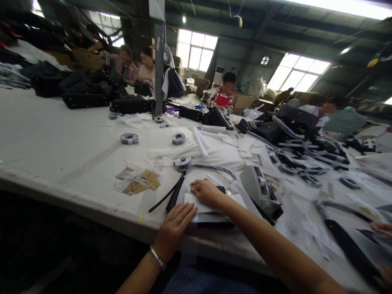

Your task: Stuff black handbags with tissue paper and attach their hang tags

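A long white table [82, 147] fills the lower part of a big hall, where daylight enters by windows [197, 50] at the back and several people are working behind a metal post [159, 69]. At the near edge of the table lies a dark flat piece [216, 225], partly covered by white sheets [203, 207]. The left hand [176, 222] rests palm down at its left side, fingers straight and close together, gripping nothing that I can see. The right hand [205, 192] lies farther in on the sheets, its fingers a little bent; whether it pinches something, I cannot tell. A black strap [167, 194] and brown tags [141, 181] are to the left, a wrapped coil [183, 163] behind, and a grey dispenser-like object [254, 185] stands close on the right.
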`<act>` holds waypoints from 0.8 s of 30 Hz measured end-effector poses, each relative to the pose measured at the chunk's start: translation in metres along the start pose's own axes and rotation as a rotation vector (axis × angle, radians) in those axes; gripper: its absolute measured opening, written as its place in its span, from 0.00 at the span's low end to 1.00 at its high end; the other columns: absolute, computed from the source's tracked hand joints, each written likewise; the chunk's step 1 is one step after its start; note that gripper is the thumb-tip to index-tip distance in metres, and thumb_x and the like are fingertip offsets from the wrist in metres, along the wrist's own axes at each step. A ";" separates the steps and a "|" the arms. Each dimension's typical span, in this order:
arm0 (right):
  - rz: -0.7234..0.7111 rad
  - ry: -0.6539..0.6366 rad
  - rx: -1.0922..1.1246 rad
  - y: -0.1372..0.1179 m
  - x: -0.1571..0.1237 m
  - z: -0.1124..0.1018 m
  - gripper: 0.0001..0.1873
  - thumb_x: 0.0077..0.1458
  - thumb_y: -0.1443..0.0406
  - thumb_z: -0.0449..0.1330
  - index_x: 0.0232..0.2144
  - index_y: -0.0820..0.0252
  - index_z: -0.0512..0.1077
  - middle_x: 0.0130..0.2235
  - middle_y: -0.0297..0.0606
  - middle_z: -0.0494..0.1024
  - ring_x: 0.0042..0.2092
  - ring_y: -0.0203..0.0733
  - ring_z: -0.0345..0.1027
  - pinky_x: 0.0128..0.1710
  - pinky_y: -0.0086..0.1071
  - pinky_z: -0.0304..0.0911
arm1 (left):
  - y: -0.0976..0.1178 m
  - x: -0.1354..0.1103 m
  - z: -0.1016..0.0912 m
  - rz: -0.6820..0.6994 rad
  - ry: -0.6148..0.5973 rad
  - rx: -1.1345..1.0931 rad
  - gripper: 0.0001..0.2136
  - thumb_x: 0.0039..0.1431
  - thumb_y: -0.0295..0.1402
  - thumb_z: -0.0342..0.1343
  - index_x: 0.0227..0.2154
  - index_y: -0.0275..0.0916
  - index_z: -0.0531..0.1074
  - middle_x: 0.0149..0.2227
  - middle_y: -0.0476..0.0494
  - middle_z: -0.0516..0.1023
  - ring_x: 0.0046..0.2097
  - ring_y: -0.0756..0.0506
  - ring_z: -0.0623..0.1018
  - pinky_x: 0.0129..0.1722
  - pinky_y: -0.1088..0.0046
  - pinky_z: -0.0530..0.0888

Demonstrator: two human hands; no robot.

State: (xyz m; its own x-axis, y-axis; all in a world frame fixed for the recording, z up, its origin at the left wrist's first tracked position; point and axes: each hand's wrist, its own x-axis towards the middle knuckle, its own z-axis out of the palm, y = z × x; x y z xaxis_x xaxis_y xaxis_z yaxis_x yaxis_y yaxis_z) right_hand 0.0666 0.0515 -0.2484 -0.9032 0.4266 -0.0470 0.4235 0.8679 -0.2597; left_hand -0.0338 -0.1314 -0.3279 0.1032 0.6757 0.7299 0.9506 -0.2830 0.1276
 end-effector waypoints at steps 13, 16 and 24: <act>-0.116 0.346 0.104 -0.036 -0.107 0.013 0.20 0.61 0.61 0.60 0.55 0.57 0.71 0.56 0.43 0.74 0.59 0.48 0.65 0.62 0.48 0.58 | 0.000 -0.003 0.000 0.042 -0.019 0.008 0.21 0.67 0.25 0.48 0.61 0.35 0.61 0.59 0.41 0.71 0.61 0.43 0.69 0.60 0.59 0.69; -0.183 0.434 0.034 -0.043 -0.119 0.026 0.24 0.58 0.60 0.63 0.56 0.55 0.69 0.57 0.43 0.73 0.61 0.49 0.62 0.64 0.51 0.54 | -0.001 -0.004 0.001 0.040 -0.021 -0.005 0.22 0.67 0.27 0.49 0.62 0.35 0.59 0.59 0.39 0.71 0.61 0.42 0.69 0.60 0.59 0.70; -0.271 0.724 -0.063 -0.046 -0.109 0.048 0.08 0.62 0.68 0.58 0.42 0.55 0.75 0.41 0.35 0.80 0.45 0.38 0.71 0.56 0.40 0.61 | -0.002 0.000 -0.002 0.011 -0.075 -0.045 0.22 0.68 0.32 0.49 0.63 0.38 0.58 0.60 0.39 0.70 0.61 0.41 0.69 0.61 0.57 0.69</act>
State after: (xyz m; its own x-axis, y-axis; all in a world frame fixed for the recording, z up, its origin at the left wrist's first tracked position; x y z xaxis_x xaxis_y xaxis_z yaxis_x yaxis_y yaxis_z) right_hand 0.1425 -0.0473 -0.2781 -0.7143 0.2386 0.6579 0.2169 0.9693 -0.1161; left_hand -0.0360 -0.1322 -0.3267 0.1371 0.7212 0.6790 0.9353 -0.3200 0.1510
